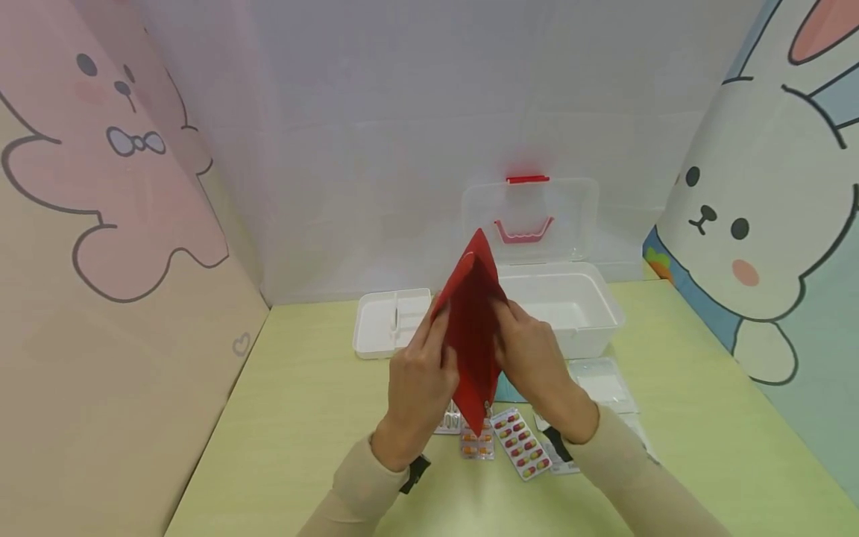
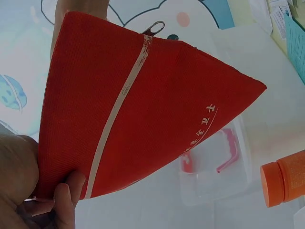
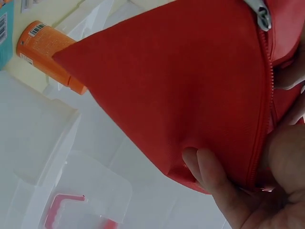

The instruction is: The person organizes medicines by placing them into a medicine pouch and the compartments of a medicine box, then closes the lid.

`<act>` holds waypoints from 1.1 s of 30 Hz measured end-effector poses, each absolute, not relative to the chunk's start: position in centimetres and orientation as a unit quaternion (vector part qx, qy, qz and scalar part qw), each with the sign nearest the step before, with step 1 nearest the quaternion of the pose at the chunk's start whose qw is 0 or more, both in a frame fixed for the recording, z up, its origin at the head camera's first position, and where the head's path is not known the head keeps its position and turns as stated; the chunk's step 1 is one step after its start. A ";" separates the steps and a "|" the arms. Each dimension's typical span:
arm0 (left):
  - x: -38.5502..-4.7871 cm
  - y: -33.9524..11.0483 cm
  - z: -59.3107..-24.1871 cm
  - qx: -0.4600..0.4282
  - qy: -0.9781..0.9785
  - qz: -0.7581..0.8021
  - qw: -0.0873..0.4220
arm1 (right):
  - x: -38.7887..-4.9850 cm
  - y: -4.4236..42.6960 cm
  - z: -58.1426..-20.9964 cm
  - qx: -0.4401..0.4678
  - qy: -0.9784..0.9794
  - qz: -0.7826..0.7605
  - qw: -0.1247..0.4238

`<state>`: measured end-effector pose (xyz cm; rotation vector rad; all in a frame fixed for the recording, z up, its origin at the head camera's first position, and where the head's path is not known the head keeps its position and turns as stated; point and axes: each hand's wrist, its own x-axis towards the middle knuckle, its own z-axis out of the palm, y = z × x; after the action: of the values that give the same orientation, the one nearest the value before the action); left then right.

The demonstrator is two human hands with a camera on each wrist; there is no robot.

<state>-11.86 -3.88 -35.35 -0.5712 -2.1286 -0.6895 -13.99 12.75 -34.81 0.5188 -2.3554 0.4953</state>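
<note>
A red zip pouch (image 1: 473, 335) is up in the air above the table, its mouth spread apart and facing me. My left hand (image 1: 417, 380) grips its left side, and my right hand (image 1: 537, 354) pinches the right side, thumb inside the opening. White lettering and a pale stripe run over one face of the pouch (image 2: 128, 105) in the left wrist view. The zip pull (image 3: 262, 18) shows at the edge in the right wrist view. Below the pouch lie a blister pack of red-and-yellow capsules (image 1: 522, 445) and a smaller orange one (image 1: 478, 444). The pouch's inside is too dark to read.
Behind the pouch stands a white box (image 1: 587, 302) with its clear lid (image 1: 577, 216) raised. A white tray (image 1: 376, 328) sits left of it. Clear packaging (image 1: 607, 384) lies at the right. An orange bottle (image 3: 47, 52) shows in both wrist views.
</note>
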 end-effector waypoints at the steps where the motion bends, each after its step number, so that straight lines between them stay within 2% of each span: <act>1: -11.9 -4.0 -35.4 -0.224 -0.843 -0.273 0.405 | -14.1 12.8 -34.9 0.196 -0.903 0.189 0.333; 14: -12.2 -5.4 -35.6 -0.199 -0.852 -0.269 0.402 | -14.9 13.5 -35.8 0.182 -0.908 0.204 0.316; 21: -12.4 -6.1 -35.9 -0.193 -0.857 -0.287 0.383 | -15.2 13.6 -36.3 0.181 -0.908 0.211 0.313; 33: -12.2 -5.8 -35.8 -0.213 -0.850 -0.339 0.343 | -15.0 12.7 -36.6 0.187 -0.912 0.238 0.277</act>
<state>-12.21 -5.78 -35.82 -0.5535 -2.2094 -0.8808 -15.01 12.73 -36.63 0.5012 -2.4490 0.6399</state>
